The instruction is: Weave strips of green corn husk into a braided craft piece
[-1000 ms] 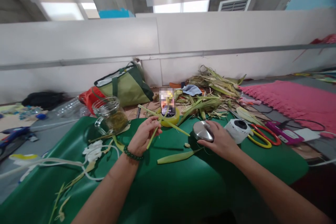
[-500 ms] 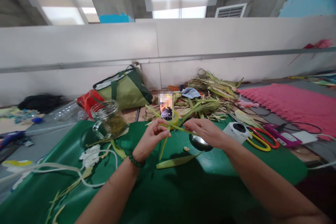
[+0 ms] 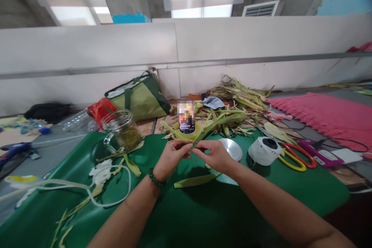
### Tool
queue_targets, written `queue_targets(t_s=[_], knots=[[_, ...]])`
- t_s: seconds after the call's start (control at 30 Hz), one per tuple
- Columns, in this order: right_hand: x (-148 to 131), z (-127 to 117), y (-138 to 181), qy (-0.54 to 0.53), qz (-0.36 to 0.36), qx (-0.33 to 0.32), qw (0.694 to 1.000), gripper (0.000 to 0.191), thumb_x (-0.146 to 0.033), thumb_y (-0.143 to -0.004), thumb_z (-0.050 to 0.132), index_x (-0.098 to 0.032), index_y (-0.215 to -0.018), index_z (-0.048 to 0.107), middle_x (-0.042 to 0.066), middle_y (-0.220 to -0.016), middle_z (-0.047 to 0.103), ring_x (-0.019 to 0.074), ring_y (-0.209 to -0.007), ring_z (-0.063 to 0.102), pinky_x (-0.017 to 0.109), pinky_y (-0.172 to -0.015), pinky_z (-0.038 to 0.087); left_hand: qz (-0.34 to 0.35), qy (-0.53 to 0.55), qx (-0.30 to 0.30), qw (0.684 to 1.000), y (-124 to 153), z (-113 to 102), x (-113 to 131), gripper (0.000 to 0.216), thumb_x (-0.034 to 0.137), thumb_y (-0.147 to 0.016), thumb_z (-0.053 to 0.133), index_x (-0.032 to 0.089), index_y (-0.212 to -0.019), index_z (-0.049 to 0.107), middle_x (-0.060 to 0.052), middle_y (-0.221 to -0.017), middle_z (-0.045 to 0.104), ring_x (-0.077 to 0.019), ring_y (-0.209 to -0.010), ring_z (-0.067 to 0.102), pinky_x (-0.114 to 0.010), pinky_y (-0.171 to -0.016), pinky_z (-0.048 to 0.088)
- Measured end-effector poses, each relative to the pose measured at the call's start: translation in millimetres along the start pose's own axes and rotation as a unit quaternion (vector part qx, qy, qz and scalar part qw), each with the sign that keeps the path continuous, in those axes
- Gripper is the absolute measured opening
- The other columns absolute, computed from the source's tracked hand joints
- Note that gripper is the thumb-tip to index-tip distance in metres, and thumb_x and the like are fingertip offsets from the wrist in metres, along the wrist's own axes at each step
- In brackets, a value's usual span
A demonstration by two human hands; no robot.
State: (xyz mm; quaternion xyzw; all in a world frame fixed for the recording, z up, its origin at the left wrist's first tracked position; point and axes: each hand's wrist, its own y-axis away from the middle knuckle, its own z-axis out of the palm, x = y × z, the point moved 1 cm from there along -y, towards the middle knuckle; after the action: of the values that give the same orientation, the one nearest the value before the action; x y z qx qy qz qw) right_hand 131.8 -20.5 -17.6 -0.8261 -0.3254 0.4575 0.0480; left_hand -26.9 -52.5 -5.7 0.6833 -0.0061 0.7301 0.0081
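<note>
My left hand (image 3: 171,157) and my right hand (image 3: 213,155) meet fingertip to fingertip above the green cloth (image 3: 186,209). Both pinch thin green leaf strips (image 3: 177,132) that fan upward from the fingers. A loose leaf strip (image 3: 196,180) lies on the cloth just below my hands. A round metal lid (image 3: 232,148) rests on the cloth right behind my right hand. A phone (image 3: 186,117) stands propped behind the strips on a yellow tape roll.
A glass mug (image 3: 122,130) stands at the left, a green bag (image 3: 139,97) behind it. A pile of leaves (image 3: 235,104) lies at the back. White twine roll (image 3: 263,150), red and yellow scissors (image 3: 293,155), a pink mat (image 3: 325,114) sit at the right; white cord (image 3: 95,186) at the left.
My right hand let go of the metal lid, left it on the cloth, and came over to my left hand. Both hands now pinch the leaf strips together.
</note>
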Motion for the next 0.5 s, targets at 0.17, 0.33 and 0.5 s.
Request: queue_targets(t_s=[0.17,0.33,0.5], knots=[[8.5,-0.7,-8.9,-0.187,0.103,0.019,0.977,0.031,-0.047,-0.076,0.06,-0.016,-0.069,0.061,-0.004,-0.052,0.05,0.0079,-0.047,0.043,0.02,-0.044,0.032,-0.016,-0.021,-0.015,1.0,1.0,4.1,-8.7,0.032,0.042,-0.064,0.072,0.012,-0.074,0.064,0.003,-0.054,0.054,-0.0078,-0.046,0.047,-0.02,-0.046,0.036],[5.8,2.7,-9.2,-0.33,0.119,0.006,0.937,0.03,-0.045,-0.072,0.066,-0.017,-0.066,0.057,-0.005,-0.054,0.054,0.0058,-0.042,0.043,0.02,-0.043,0.034,-0.007,-0.053,-0.055,0.997,4.3,12.8,-9.1,0.032,0.044,-0.069,0.068,0.013,-0.063,0.061,0.006,-0.047,0.041,-0.0049,-0.042,0.031,-0.02,-0.041,0.022],[11.5,3.1,-4.0,-0.362,0.139,0.068,0.919,0.032,-0.042,-0.069,0.072,-0.016,-0.059,0.057,-0.004,-0.05,0.057,0.0052,-0.039,0.045,0.019,-0.041,0.033,-0.056,-0.056,-0.094,0.992,7.1,15.1,-12.1,0.029,0.043,-0.069,0.068,0.014,-0.071,0.065,0.003,-0.051,0.052,-0.0076,-0.044,0.045,-0.02,-0.043,0.032]])
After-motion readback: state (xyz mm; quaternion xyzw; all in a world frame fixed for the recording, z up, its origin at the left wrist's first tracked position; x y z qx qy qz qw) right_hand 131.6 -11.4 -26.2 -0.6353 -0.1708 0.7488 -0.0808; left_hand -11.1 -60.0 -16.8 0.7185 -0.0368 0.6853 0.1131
